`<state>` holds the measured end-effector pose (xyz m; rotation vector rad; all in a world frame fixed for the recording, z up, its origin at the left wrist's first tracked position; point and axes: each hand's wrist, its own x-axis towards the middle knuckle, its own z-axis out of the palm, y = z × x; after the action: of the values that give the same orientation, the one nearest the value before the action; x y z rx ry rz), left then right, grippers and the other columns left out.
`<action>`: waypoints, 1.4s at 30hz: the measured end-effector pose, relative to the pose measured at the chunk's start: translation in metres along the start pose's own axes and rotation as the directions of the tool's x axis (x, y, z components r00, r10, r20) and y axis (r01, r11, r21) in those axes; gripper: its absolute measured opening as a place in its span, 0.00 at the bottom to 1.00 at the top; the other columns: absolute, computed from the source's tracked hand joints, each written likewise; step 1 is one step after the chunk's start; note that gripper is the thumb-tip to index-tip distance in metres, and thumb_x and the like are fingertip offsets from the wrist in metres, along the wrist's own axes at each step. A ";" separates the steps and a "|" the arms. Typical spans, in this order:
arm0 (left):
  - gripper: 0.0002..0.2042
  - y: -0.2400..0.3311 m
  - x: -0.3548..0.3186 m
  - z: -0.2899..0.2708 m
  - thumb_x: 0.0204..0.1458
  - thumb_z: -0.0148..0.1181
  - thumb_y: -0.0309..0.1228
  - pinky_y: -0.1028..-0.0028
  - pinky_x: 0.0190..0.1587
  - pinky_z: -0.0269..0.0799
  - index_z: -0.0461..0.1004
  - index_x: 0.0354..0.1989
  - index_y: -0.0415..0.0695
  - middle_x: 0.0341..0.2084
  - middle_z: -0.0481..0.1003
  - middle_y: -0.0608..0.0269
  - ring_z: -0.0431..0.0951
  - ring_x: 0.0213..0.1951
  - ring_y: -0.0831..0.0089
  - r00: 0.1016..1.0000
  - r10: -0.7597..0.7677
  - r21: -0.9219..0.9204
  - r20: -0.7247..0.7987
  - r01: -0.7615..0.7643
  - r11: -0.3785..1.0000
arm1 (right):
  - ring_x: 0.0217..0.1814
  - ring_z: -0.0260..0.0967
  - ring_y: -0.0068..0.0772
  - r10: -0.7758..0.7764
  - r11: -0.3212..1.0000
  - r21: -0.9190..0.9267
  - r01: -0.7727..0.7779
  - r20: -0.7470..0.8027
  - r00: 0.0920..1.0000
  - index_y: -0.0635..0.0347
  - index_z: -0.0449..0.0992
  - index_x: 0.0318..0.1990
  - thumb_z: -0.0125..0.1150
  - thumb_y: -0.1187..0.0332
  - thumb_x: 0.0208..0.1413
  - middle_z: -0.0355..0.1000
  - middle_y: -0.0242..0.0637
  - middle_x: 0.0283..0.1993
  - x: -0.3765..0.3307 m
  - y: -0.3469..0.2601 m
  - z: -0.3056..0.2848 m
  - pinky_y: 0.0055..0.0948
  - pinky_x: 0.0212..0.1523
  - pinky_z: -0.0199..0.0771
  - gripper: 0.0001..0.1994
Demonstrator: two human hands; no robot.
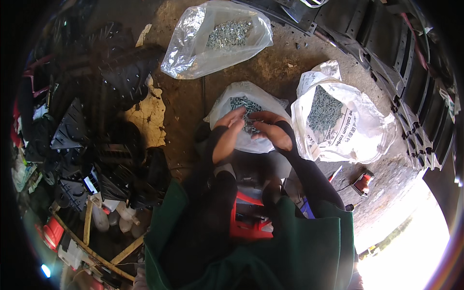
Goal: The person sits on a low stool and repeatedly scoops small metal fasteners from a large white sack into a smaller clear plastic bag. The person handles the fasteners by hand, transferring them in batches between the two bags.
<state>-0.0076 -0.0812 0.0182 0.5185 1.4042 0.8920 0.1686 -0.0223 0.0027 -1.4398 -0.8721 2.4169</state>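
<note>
Over the middle white bag (227, 99), my left hand (228, 129) and my right hand (271, 128) are close together, fingertips facing each other. Grey-green screws (245, 102) fill that bag and show between and beyond my fingers. The fingers of both hands are curled inward, thumbs near the fingertips. Whatever small piece they hold is too small to tell from the screws below. Dark sleeves cover my forearms up to the wrists.
A clear plastic bag (188, 53) of small shiny metal nuts (229, 35) lies ahead. To the right stands a printed white sack (360, 137) with more screws (325, 110). Black parts (72, 128) are piled left; black panels (391, 38) line the far right. A red stool (251, 231) shows below.
</note>
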 end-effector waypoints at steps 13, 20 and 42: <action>0.16 0.004 0.026 -0.010 0.62 0.47 0.36 0.57 0.50 0.72 0.70 0.50 0.37 0.43 0.75 0.53 0.77 0.45 0.59 0.809 -0.336 -0.612 0.482 0.586 0.532 | 0.69 0.55 0.49 0.084 0.786 0.583 -0.204 0.226 0.970 0.73 0.50 0.68 0.36 0.31 0.58 0.54 0.55 0.68 -0.018 -0.014 0.016 0.46 0.67 0.54 0.49; 0.15 -0.003 0.025 -0.011 0.63 0.45 0.32 0.64 0.53 0.71 0.71 0.48 0.33 0.44 0.76 0.52 0.77 0.46 0.60 0.825 -0.232 -0.777 0.515 0.564 0.279 | 0.70 0.53 0.49 0.036 0.808 0.560 -0.185 0.266 0.963 0.73 0.50 0.68 0.36 0.28 0.56 0.53 0.53 0.69 -0.024 -0.017 0.014 0.45 0.69 0.49 0.51; 0.18 0.018 0.011 -0.002 0.63 0.42 0.32 0.56 0.60 0.67 0.65 0.54 0.30 0.52 0.70 0.43 0.71 0.56 0.53 0.868 -0.288 -0.754 0.404 0.494 0.433 | 0.44 0.71 0.24 -0.353 0.913 -0.336 0.231 -0.369 0.860 0.66 0.71 0.53 0.51 0.62 0.65 0.74 0.40 0.45 -0.053 0.001 0.025 0.26 0.45 0.69 0.17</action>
<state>-0.0144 -0.0626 0.0248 -0.4675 0.6714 0.9615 0.1742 -0.0562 0.0503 -1.6913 -1.2482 1.7131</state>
